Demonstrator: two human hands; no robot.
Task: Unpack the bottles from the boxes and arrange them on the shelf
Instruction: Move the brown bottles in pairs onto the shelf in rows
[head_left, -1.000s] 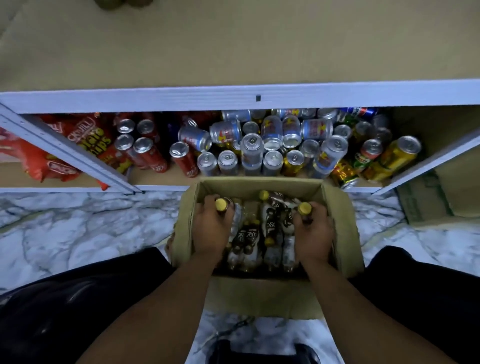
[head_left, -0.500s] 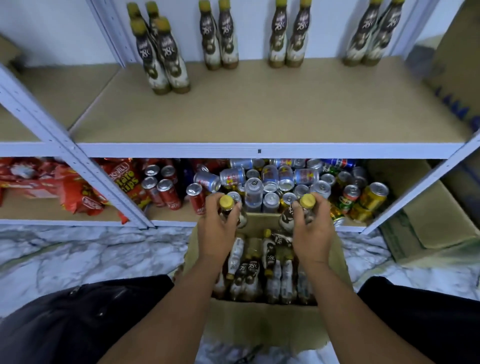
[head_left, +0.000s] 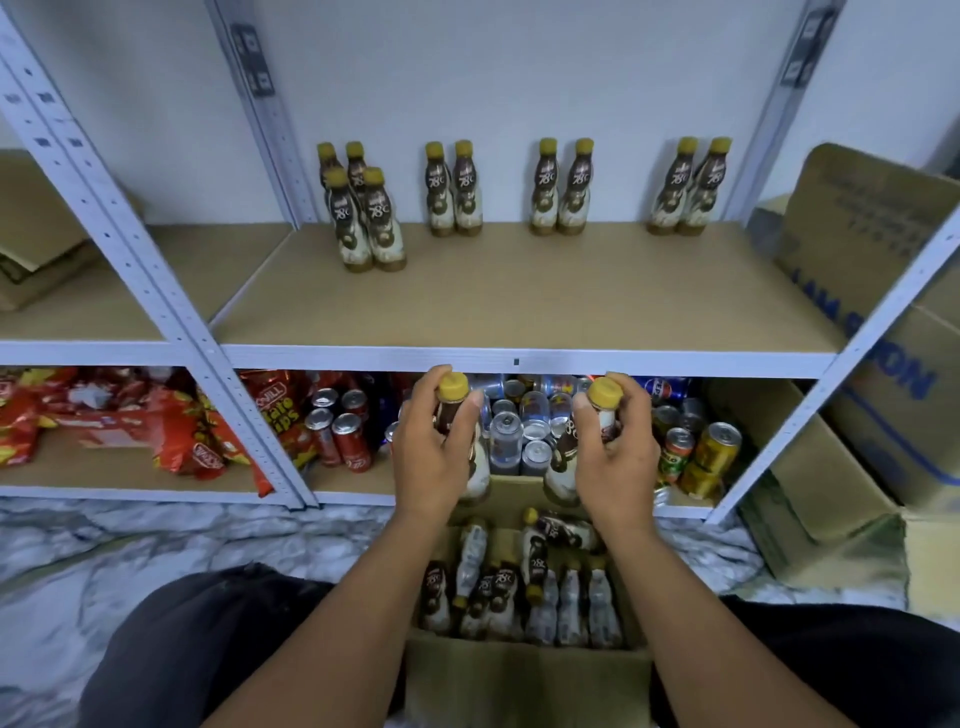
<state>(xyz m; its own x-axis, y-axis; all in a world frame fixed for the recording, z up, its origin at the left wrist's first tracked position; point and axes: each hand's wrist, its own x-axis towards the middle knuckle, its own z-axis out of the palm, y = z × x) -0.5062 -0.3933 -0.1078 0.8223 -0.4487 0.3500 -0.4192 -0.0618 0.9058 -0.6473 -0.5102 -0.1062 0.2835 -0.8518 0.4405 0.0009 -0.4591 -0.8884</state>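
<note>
Left hand (head_left: 434, 457) grips one bottle (head_left: 453, 388), right hand (head_left: 618, 457) a second bottle (head_left: 563, 467), above the box (head_left: 519, 675). Lift both upright clear of the shelf (head_left: 519, 301) edge, then set paired.

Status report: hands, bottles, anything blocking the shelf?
Left hand grips one bottle, right hand grips second bottle. Both above the box, not yet on shelf. Ten bottles shelved; path unobstructed.

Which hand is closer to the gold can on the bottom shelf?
Right. The right hand, holding a bottle, is slightly left of the gold can; the left hand, holding a second bottle, is farther left, past the silver cans.
</note>
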